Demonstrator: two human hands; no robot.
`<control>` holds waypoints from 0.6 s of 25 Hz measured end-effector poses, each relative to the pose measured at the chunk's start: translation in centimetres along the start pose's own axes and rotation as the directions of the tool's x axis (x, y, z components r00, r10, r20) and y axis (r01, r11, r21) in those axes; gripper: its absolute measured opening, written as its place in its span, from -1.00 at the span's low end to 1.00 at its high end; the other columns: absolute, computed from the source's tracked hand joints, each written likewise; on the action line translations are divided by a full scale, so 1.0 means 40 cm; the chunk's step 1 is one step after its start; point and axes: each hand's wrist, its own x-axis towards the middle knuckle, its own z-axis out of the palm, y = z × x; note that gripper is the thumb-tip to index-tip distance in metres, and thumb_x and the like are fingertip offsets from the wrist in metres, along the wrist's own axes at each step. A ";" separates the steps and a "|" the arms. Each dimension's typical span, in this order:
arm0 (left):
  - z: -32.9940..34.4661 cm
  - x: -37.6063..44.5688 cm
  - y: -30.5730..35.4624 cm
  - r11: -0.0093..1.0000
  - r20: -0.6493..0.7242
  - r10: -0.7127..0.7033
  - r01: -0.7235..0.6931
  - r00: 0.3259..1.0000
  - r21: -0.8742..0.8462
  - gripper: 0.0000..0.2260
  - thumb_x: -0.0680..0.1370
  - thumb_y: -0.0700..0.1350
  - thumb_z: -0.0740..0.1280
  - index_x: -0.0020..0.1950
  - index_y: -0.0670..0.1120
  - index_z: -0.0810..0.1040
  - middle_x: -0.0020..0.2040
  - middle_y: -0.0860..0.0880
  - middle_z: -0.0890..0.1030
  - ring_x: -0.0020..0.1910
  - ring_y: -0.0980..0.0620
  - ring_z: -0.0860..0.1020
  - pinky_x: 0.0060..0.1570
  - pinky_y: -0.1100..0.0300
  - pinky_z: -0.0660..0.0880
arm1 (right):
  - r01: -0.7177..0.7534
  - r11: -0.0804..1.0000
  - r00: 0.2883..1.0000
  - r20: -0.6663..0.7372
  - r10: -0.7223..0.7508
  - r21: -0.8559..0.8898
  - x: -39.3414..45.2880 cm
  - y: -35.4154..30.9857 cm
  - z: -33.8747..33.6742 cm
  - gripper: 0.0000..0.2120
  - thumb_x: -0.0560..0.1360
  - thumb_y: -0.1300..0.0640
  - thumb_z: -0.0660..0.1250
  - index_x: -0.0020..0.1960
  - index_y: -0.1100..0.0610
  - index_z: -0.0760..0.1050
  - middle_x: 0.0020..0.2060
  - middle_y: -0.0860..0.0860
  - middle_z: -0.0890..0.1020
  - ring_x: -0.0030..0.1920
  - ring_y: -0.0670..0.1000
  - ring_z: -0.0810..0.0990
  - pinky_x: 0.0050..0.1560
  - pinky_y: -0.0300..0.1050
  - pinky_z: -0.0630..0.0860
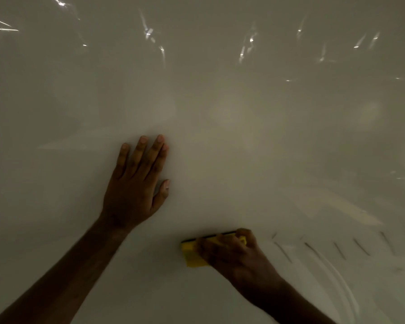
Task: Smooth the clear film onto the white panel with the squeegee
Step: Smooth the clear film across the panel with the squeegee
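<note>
Both my bare forearms reach up from the bottom edge, nearest of all, onto the glossy white panel [220, 141] that fills the view. My right hand [234, 251] is low and right of centre, its fingers curled in a tight grip over the flat yellow plastic squeegee with the dark working edge [192, 253]; that edge runs along the tool's far side and lies against the surface, while the yellow body pokes out to the left of my knuckles. This hand and tool are slightly blurred. My left hand [136, 185] lies well apart from it, higher and to the left, with no grip at all: palm flat on the surface, fingers straight and pointing away from me, thumb held out to the right. The thin clear plastic film [250, 43] covers the panel and shows most plainly along the top, where wrinkles and folds catch bright glints of light. Around my hands it looks smooth and I cannot make out its edge. To the right of the squeegee a row of short dark slanted marks [337, 249] crosses the surface, with pale curved streaks [332, 277] below them.
</note>
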 end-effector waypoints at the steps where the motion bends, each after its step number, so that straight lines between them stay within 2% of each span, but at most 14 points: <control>1: 0.000 0.002 0.001 1.000 0.006 -0.001 0.001 1.000 0.004 -0.36 0.73 0.08 0.12 0.75 -0.17 0.11 0.76 -0.12 0.08 0.76 -0.15 -0.03 0.71 -0.24 -0.04 | -0.028 1.000 1.000 -0.013 0.028 -0.004 0.021 0.019 -0.020 -0.58 0.73 0.11 0.26 0.58 -0.01 0.41 0.54 -0.12 0.46 0.23 0.07 0.60 0.23 0.11 0.39; 4: -0.003 0.005 0.002 1.000 0.014 0.000 0.000 1.000 0.005 -0.36 0.73 0.09 0.12 0.75 -0.17 0.10 0.75 -0.13 0.09 0.76 -0.14 -0.04 0.71 -0.24 -0.04 | -0.125 0.992 0.990 -0.055 0.126 0.032 0.138 0.011 -0.033 -0.59 0.76 0.08 0.18 0.60 -0.04 0.38 0.57 -0.17 0.42 0.23 0.04 0.55 0.21 0.12 0.36; 7: -0.004 0.002 -0.004 1.000 0.019 0.011 -0.011 1.000 0.005 -0.36 0.73 0.09 0.12 0.76 -0.16 0.09 0.75 -0.13 0.09 0.76 -0.13 -0.05 0.71 -0.23 -0.04 | -0.040 0.995 0.998 -0.043 0.044 0.089 0.169 -0.070 0.024 -0.65 0.76 0.09 0.20 0.52 -0.03 0.47 0.48 -0.14 0.52 0.12 0.05 0.58 0.14 0.08 0.40; 10: -0.007 0.001 -0.004 1.000 0.021 0.005 -0.005 1.000 -0.004 -0.35 0.73 0.08 0.13 0.76 -0.15 0.09 0.75 -0.12 0.10 0.76 -0.13 -0.04 0.71 -0.23 -0.03 | 0.063 0.995 0.997 -0.048 -0.060 0.082 0.062 -0.096 0.065 -0.77 0.73 0.10 0.29 0.34 -0.04 0.62 0.26 -0.12 0.65 -0.01 0.04 0.62 0.11 0.01 0.53; 12: -0.008 0.001 -0.002 1.000 0.020 0.005 -0.005 1.000 -0.006 -0.35 0.73 0.08 0.14 0.76 -0.15 0.09 0.75 -0.12 0.10 0.76 -0.13 -0.04 0.71 -0.22 -0.03 | 0.096 0.992 0.995 -0.034 -0.094 0.079 -0.027 -0.070 0.056 -0.81 0.71 0.09 0.33 0.27 -0.06 0.65 0.19 -0.13 0.68 -0.04 0.02 0.65 0.10 -0.02 0.56; 15: -0.006 0.003 0.000 1.000 0.016 0.005 -0.005 1.000 -0.003 -0.35 0.73 0.08 0.14 0.75 -0.16 0.09 0.75 -0.14 0.11 0.76 -0.13 -0.04 0.71 -0.23 -0.04 | 0.097 0.993 0.995 0.011 -0.098 0.074 -0.125 0.030 0.004 -0.73 0.72 0.10 0.29 0.39 -0.02 0.57 0.33 -0.12 0.65 0.09 0.04 0.68 0.16 0.02 0.54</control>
